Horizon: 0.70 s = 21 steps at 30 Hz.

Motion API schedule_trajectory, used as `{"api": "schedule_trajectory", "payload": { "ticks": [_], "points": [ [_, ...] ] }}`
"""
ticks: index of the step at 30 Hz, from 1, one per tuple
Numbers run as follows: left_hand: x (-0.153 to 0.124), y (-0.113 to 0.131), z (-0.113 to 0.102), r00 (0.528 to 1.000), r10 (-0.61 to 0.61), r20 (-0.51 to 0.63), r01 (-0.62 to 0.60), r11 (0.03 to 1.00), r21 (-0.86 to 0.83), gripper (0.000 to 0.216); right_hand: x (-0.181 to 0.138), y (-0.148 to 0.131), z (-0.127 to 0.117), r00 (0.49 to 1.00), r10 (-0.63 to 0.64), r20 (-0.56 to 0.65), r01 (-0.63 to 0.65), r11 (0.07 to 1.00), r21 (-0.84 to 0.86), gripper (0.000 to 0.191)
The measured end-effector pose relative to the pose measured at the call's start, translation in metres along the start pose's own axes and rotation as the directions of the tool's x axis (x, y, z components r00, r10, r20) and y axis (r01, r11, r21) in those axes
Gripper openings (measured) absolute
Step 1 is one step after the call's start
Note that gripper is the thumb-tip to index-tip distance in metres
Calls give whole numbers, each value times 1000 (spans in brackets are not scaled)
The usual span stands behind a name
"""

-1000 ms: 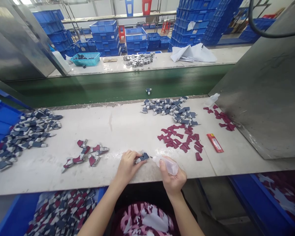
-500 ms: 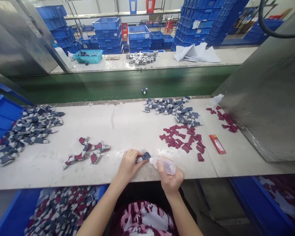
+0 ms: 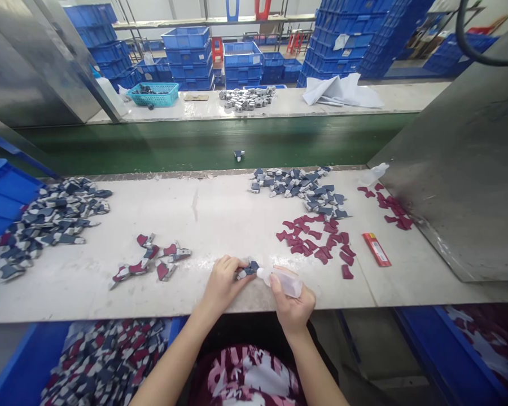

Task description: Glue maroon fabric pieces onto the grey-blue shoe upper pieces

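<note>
Left hand (image 3: 223, 283): fingers pinching small navy-and-grey fabric piece (image 3: 247, 269) on tabletop (image 3: 220, 220).
Right hand (image 3: 293, 307): fingers wrapped around clear plastic squeeze bottle (image 3: 283, 280).
Risk: oversqueezing could flood the piece.

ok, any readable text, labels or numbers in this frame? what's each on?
None can be read.
Red packet on the bench: pale print, too blurred to read.
Squeeze bottle in the right hand: no label visible.
Blue crates at the back: white tags, too small to read.
Shirt at the bottom edge: pink and white pattern, no legible letters.
</note>
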State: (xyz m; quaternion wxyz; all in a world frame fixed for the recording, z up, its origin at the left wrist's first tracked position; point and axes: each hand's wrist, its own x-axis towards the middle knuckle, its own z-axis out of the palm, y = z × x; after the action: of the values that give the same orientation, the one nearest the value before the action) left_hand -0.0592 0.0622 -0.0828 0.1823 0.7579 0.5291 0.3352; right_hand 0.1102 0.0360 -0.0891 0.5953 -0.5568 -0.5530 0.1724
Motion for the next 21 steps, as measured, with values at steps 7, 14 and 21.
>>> {"api": "schedule_trajectory", "payload": {
  "ticks": [7, 14, 21],
  "points": [
    [0, 0, 0, 1000, 0, 15, 1, 1000, -11, 14, 1, 1, 1, 999, -25, 30, 25, 999, 22, 17],
    [-1, 0, -2, 999, -1, 35, 1, 1000, -10, 14, 1, 0, -1, 999, -15, 42, 13, 999, 37, 14],
    [0, 0, 0, 999, -16, 50, 16, 1000, 1, 17, -2, 4, -3, 998, 51, 31, -51, 998, 22, 15]
  ]
}}
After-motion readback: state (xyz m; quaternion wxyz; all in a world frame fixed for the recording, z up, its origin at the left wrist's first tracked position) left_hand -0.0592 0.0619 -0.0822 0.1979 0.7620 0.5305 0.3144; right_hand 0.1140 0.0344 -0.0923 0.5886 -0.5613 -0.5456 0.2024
